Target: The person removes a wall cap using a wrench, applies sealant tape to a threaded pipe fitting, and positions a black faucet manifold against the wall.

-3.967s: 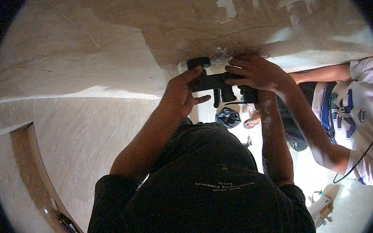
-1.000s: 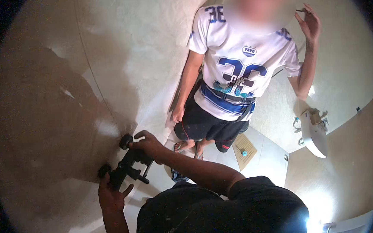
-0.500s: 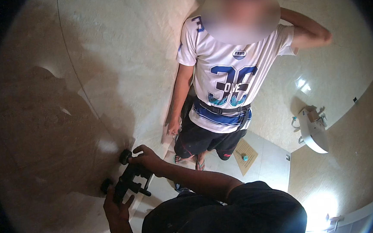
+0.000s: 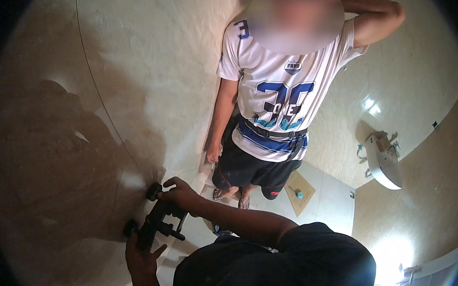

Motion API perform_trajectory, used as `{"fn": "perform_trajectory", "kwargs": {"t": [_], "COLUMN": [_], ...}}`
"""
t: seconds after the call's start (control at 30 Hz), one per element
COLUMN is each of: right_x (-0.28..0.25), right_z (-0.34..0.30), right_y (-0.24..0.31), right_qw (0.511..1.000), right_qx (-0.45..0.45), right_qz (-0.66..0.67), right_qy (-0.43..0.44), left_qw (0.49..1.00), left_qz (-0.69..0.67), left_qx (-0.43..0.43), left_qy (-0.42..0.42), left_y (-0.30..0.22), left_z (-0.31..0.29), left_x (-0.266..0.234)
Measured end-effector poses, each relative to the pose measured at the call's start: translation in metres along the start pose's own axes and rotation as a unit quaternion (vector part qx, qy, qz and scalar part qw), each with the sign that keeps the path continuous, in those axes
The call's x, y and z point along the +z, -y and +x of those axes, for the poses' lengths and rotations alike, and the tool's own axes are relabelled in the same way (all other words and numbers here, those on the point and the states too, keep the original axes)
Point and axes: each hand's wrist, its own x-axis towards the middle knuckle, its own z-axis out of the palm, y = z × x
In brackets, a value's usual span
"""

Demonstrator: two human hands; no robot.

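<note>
Both my hands are on a black two-ended device (image 4: pixel 152 223) with a round black piece at each end and a short bar sticking out toward me. What kind of tool it is, I cannot tell. My left hand (image 4: pixel 141 256) grips its lower end, fingers behind it and thumb held apart. At the upper end, my right hand (image 4: pixel 181 195) is closed round the body near the round piece, one finger bent up. The device is close against the beige wall (image 4: pixel 172 94); whether its round ends touch the surface is lost in shadow.
Another person in a white and blue jersey (image 4: pixel 276 92) stands just ahead, back close to the wall, one arm raised behind the head. A white washbasin (image 4: pixel 383 166) hangs at the right. Cardboard (image 4: pixel 302 196) with a small turquoise item lies on the floor.
The other person's raised arm has shifted slightly. My hands and the black device stay almost in place, with my left hand moved a touch leftward.
</note>
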Motion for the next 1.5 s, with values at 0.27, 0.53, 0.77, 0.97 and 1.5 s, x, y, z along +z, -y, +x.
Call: {"fn": "perform_trajectory", "kwargs": {"t": [0.27, 0.53, 0.77, 0.97, 1.5], "right_x": [0.013, 0.028, 0.027, 0.036, 0.039], "right_z": [-0.004, -0.002, 0.020, -0.013, -0.016], "right_y": [0.006, 0.006, -0.022, -0.005, -0.007], "right_qw": [1.000, 0.999, 0.991, 1.000, 1.000], "right_qx": [0.000, 0.021, -0.054, -0.007, 0.002], "right_qz": [0.016, 0.021, -0.102, 0.025, 0.004], "right_qy": [-0.005, 0.013, 0.067, 0.006, 0.002], "left_qw": [0.997, 0.998, 0.996, 0.988, 0.991], "left_qz": [-0.068, -0.014, -0.056, -0.143, -0.095], "left_qx": [-0.015, 0.042, 0.048, 0.016, 0.045], "left_qy": [-0.033, -0.041, -0.055, -0.051, -0.086], "left_y": [-0.015, 0.001, -0.008, -0.005, 0.018], "left_z": [-0.006, 0.031, 0.012, 0.001, 0.016], "left_x": [0.014, -0.036, -0.045, -0.038, -0.049]}}
